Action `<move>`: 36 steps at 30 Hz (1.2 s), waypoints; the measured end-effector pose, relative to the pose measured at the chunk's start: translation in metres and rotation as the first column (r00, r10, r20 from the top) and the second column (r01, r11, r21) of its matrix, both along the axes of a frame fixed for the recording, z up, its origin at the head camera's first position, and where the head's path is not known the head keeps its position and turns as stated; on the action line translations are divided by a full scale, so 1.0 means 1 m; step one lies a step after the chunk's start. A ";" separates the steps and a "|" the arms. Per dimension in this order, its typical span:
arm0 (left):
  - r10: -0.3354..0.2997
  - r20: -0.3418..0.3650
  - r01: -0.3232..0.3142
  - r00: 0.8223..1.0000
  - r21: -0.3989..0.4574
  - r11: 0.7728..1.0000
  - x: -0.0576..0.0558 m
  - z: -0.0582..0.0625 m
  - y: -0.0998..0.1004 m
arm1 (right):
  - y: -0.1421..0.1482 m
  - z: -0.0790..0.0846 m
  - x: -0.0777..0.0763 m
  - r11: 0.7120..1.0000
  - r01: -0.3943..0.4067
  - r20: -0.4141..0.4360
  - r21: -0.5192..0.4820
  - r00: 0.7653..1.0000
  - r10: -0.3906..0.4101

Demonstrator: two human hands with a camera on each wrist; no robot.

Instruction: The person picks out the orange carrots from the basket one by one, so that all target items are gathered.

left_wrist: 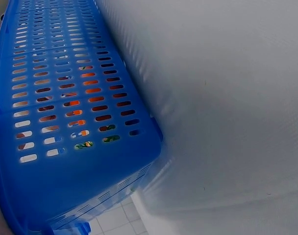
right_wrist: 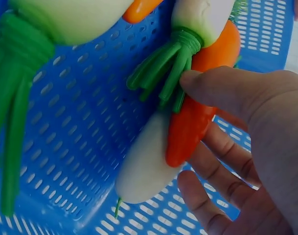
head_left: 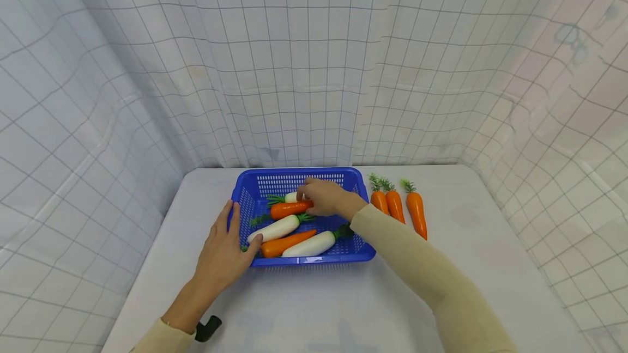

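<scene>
A blue plastic basket (head_left: 314,260) holds several white radishes and carrots with green tops. My left hand (head_left: 223,252) rests on the basket's left rim, its fingers straight and the thumb over the front corner. Inside the basket, my right hand (head_left: 326,196) pinches an orange carrot (right_wrist: 188,132), thumb across it and fingers behind it. One white radish (right_wrist: 144,166) lies beside that carrot. Another radish (head_left: 279,227), with its green stems under the thumb in the right wrist view, overlaps the carrot there. Nearer the front lie a carrot (head_left: 284,245) and a radish (head_left: 311,245).
Three carrots lie on the white table (head_left: 471,266) right of the basket, the outermost carrot (head_left: 416,212) a little apart. A dark object (head_left: 208,329) sits by my left wrist. Checked white cloth (head_left: 304,70) hangs around the table's back and sides.
</scene>
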State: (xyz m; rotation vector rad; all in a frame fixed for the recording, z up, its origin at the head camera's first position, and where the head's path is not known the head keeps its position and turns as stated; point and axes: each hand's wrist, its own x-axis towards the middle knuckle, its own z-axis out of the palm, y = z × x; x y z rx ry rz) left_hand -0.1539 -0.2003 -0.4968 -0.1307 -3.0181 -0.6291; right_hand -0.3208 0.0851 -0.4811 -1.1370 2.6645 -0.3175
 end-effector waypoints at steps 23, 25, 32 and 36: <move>-0.004 0.002 0.004 1.000 0.001 1.000 -0.001 0.004 0.001 | 0.008 0.022 0.013 0.998 0.056 -0.077 -0.009 0.995 -0.056; -0.004 0.005 0.004 1.000 0.002 1.000 -0.001 0.004 0.001 | 0.013 0.026 0.014 0.998 0.067 -0.089 -0.016 0.994 -0.068; 0.000 0.010 0.000 1.000 0.002 1.000 -0.001 0.004 0.001 | 0.031 0.038 0.019 0.990 0.121 -0.124 -0.072 0.984 -0.130; -0.001 0.015 0.001 1.000 0.014 1.000 -0.002 0.003 0.001 | 0.046 0.043 0.025 0.981 0.153 -0.120 -0.123 0.979 -0.167</move>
